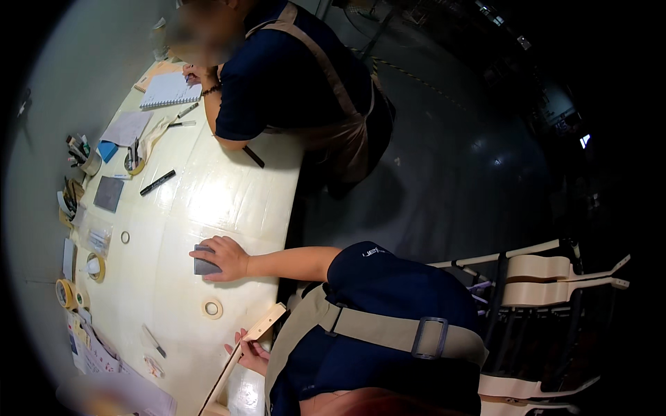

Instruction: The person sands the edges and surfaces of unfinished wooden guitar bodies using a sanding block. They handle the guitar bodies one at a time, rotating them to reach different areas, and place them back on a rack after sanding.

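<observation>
On your left, a pale cup packed with pens lines the table's far side, next to a flat dark-grey square sheet. A thick black marker lies on the white table just beyond them, and nearer you lies a slim pen-like tool with a dark end.

Toward the middle, your right hand closes thumb and fingers on a small dark-grey rectangular pad, down at the tabletop. It looks abrasive; if so, press it flat with even fingers so that no corner digs in. A cream ring of tape sits between your hands, so lift over it or shift it aside before bringing the pad across.

Farther right, your left hand holds the long pale wooden piece with small holes in its wider end, fingertips showing past its side; the thumb is hidden. Brace it firmly, because that wider end lies right by the table's near edge.

Your best room is the bright stretch between pad and marker. Mind the co-worker leaning over the other end, and the rack with pale guitar bodies behind you.
</observation>
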Tool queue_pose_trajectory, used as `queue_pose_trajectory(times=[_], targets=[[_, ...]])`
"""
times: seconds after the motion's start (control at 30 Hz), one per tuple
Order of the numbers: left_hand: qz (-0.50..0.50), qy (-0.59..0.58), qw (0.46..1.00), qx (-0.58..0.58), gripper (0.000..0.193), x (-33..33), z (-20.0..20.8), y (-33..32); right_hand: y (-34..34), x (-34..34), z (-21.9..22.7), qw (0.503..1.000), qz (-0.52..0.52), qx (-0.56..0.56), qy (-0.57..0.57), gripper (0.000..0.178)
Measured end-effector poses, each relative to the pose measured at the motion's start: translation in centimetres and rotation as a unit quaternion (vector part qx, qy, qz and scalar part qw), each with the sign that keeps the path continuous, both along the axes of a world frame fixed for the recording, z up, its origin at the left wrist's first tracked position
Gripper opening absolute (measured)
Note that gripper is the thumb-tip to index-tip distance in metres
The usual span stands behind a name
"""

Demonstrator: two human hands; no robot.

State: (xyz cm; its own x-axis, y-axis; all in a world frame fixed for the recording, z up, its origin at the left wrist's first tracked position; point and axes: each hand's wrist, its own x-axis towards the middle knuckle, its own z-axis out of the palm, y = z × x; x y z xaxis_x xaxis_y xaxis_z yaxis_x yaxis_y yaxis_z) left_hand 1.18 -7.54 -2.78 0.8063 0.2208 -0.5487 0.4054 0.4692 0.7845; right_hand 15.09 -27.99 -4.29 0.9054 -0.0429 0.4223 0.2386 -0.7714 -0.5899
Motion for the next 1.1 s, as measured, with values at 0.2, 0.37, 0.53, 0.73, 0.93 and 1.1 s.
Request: queue_pose_trajectory(times=[0.2,0.37,0.53,0.73,0.93,1.1], targets=[[0.011,0.01,1.0,-0.006,0.067,0.3,0.2,-0.2,0.0,-0.2,-0.2,1.0,-0.005,0.0,0.015,0.071],[-0.067,-0.068,0.995,0.009,0.068,-0.5,-7.3,3.5,0.2,-0.2,-0.1,1.0,-0.009,-0.002,0.001,0.068],[0.021,-0.011,0.999,-0.04,0.068,0.1,0.1,0.2,0.4,0.1,-0.2,1.0,-0.011,0.004,-0.014,0.065],[0.021,-0.035,0.996,-0.075,0.068,-0.3,0.1,0.3,0.4,0.3,0.3,1.0,-0.014,-0.019,-0.007,0.065],[0.028,-0.024,0.997,-0.061,0.066,-0.5,0.5,-0.2,0.2,0.3,0.5,1.0,-0.01,-0.023,-0.011,0.064],[0.027,-0.032,0.997,-0.07,0.067,-0.6,0.3,-0.2,0.1,0.2,0.3,1.0,-0.008,-0.028,0.003,0.065]])
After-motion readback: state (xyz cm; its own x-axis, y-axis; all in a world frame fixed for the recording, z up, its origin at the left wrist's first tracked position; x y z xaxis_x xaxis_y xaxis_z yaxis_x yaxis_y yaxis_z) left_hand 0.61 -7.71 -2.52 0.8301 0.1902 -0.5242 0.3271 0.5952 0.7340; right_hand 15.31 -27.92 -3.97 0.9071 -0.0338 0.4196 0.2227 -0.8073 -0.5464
